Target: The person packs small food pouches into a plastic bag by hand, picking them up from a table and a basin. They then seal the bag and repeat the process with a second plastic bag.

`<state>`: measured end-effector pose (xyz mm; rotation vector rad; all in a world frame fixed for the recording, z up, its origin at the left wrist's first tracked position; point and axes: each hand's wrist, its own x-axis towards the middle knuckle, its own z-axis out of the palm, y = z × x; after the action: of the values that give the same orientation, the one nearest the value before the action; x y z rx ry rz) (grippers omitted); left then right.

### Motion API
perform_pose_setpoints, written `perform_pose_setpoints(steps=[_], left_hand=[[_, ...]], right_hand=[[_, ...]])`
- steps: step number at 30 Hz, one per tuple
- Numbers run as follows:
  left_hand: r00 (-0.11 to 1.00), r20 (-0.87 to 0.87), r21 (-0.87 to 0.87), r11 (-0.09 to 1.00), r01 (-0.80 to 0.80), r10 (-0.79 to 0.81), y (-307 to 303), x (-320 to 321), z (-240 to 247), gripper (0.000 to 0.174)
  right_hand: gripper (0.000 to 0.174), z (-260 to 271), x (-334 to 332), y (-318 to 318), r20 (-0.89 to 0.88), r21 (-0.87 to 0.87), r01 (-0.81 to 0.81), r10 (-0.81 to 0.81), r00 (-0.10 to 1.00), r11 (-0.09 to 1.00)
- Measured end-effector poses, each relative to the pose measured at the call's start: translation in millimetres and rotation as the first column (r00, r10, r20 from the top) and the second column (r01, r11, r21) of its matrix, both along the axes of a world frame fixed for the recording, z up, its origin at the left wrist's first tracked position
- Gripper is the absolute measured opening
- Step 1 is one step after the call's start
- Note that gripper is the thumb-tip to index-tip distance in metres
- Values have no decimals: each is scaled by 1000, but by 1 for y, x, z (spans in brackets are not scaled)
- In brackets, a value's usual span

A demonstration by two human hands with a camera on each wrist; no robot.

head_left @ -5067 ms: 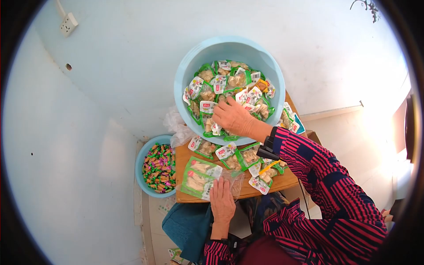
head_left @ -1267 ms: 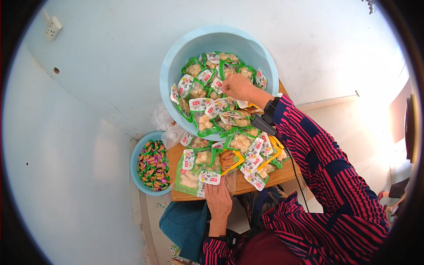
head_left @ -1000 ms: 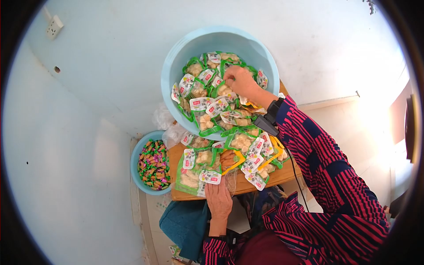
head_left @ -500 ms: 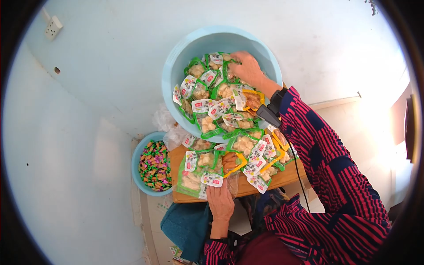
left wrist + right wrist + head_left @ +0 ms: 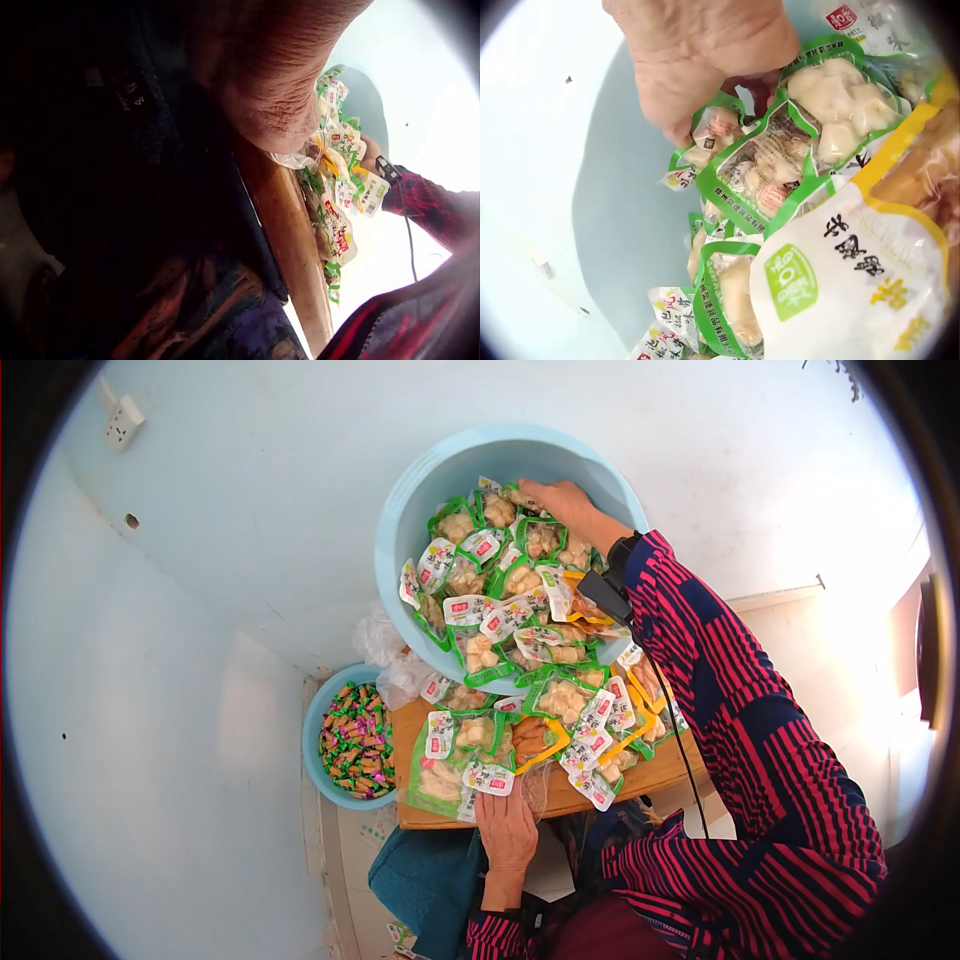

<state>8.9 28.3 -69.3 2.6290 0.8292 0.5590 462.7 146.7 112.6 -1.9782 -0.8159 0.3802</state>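
In the head view, the right hand [image 5: 562,503] reaches into the far right part of a big light-blue basin [image 5: 400,510] full of green-edged clear packets. Its thumb and fingers are bent round a small green-edged packet [image 5: 718,129] in the right wrist view; the far fingers are partly hidden. The left hand [image 5: 507,834] lies with extended fingers at the table's front edge, touching a large clear bag [image 5: 437,785]. Smaller packets lie on this bag, one white label [image 5: 488,778] just beyond the fingertips. The left wrist view shows mainly the left wrist [image 5: 277,97].
More green-edged and yellow-edged packets [image 5: 538,741] are piled on the wooden table [image 5: 412,732]. A smaller blue basin [image 5: 314,760] of wrapped sweets stands lower left, beside crumpled clear plastic [image 5: 378,638]. A black cable [image 5: 678,745] hangs from the right wrist; walls border the left and back.
More packets, some yellow-edged, lie on the table and large bag than in the oldest frame. The right hand has moved from mid-basin to its far right side. The left hand remains at the table edge.
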Motion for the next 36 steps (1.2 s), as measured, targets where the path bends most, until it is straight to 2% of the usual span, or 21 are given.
perform_pose_setpoints(steps=[1,5,7,8,10,11,13,14,16,17,19,20,21,23,24,27,28,30,36], left_hand=[[1000,-3,0,1000,0,0,0,0,0,43],[1000,0,7,1000,1,-1,1,0,1,44],[1000,-6,-19,1000,11,-11,1,1,2,45],[1000,-13,-43,999,17,-18,1,0,2,46],[1000,-17,-45,999,20,-20,1,0,2,46],[1000,-20,-46,999,18,-19,1,1,1,46],[1000,-19,-42,999,18,-19,1,1,-1,46],[1000,-22,-41,999,17,-18,1,0,-1,46],[1000,-11,-13,1000,8,-8,1,0,0,45],[1000,2,14,1000,1,-1,1,1,0,44],[1000,-5,16,1000,-2,2,1,2,1,45],[1000,-10,19,1000,-4,4,1,2,1,45],[1000,-9,19,1000,-2,2,1,2,1,45],[1000,-19,-24,1000,7,-8,2,2,2,44],[1000,-19,-23,1000,9,-9,2,3,3,44],[1000,-30,-23,1000,5,-6,1,3,5,44],[1000,-23,-16,1000,6,-6,2,4,5,44],[1000,-17,-9,1000,6,-6,2,4,5,43],[1000,-23,-16,1000,-1,1,2,3,5,43]], right_hand=[[93,0,-1,-2,-51,31,-81,82,995,996],[91,0,3,-1,-159,19,-56,58,986,998],[77,4,-5,-9,-106,61,-140,146,984,988],[77,8,-7,-14,-108,61,-136,142,984,989],[68,12,-5,-21,-106,49,-309,312,944,950],[68,13,-7,-22,-105,49,-307,310,945,950],[58,11,-9,-21,-22,33,-427,428,904,904],[58,8,-10,-22,-23,36,-428,429,903,903],[49,5,-22,-28,96,-8,-449,448,889,893],[49,3,-28,-30,96,-8,-449,448,889,893],[48,-3,-43,-39,295,-29,-434,423,857,900],[42,-4,-51,-47,387,-39,-474,450,805,880],[42,-7,-56,-51,387,-39,-472,448,805,881],[44,-11,-64,-56,644,-77,-475,408,647,876],[44,-13,-69,-59,644,-76,-474,406,648,877],[42,-19,-81,-66,795,-101,-422,328,510,901],[42,-22,-84,-66,795,-102,-422,328,510,901],[41,-27,-90,-65,899,-41,-396,207,387,917],[44,-33,-104,-69,915,-39,-400,194,355,916]])
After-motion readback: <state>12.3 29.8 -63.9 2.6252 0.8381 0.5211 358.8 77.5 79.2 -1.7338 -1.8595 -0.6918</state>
